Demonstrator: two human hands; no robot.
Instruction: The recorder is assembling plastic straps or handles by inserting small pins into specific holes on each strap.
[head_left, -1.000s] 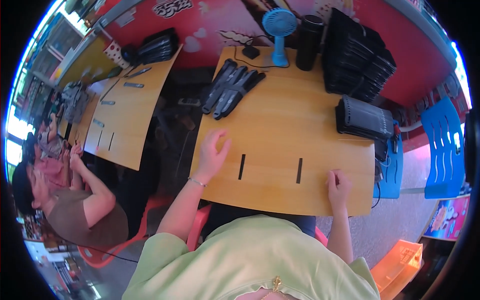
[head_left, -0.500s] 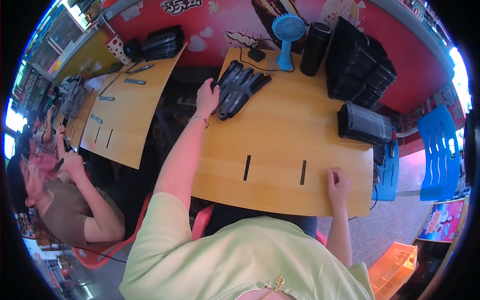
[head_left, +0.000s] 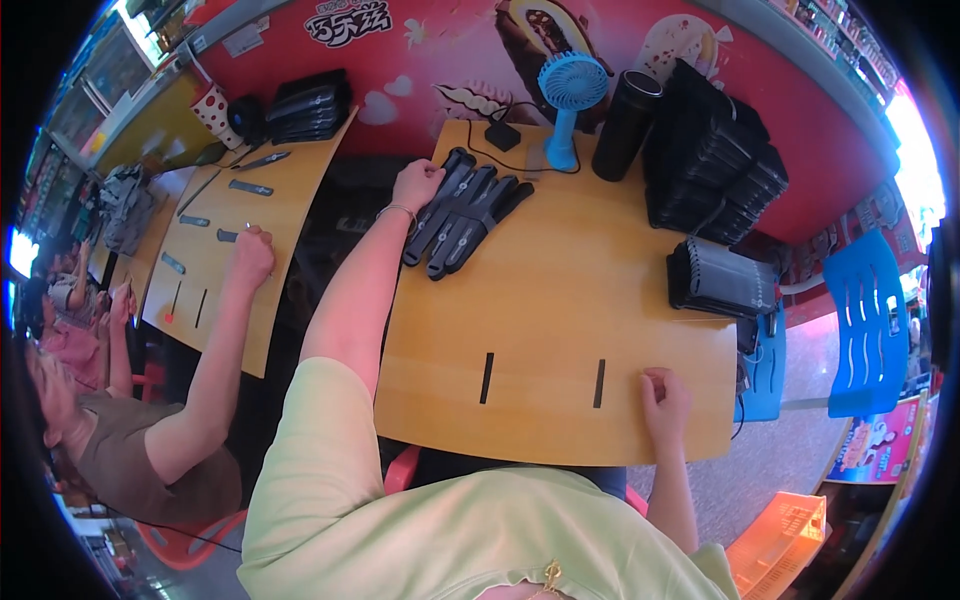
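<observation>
My left hand point(head_left: 418, 184) reaches across the wooden table to a fanned pile of long black strap-like pieces point(head_left: 465, 212) with rounded ends. Its fingers are closed at the upper left edge of the pile, on one of the pieces, and the fingertips are partly hidden. Another black piece lies crosswise over the others. At the table's near right edge rests my right hand point(head_left: 665, 408), loosely curled, with nothing visible in it. Two short black strips point(head_left: 487, 378) mark the tabletop in front of me, left of that hand.
Behind the pile stand a small blue fan point(head_left: 571, 88), a black bottle point(head_left: 628, 125) and a black charger point(head_left: 503, 136). Stacked black packs point(head_left: 712, 150) and a dark bundle point(head_left: 722, 278) line the right side. A co-worker's hand point(head_left: 251, 257) extends over the neighbouring table point(head_left: 255, 310).
My left hand has closed in on the pile's edge, its fingers no longer spread. The view has tilted up slightly. The co-worker's arm has stretched out over the neighbouring table.
</observation>
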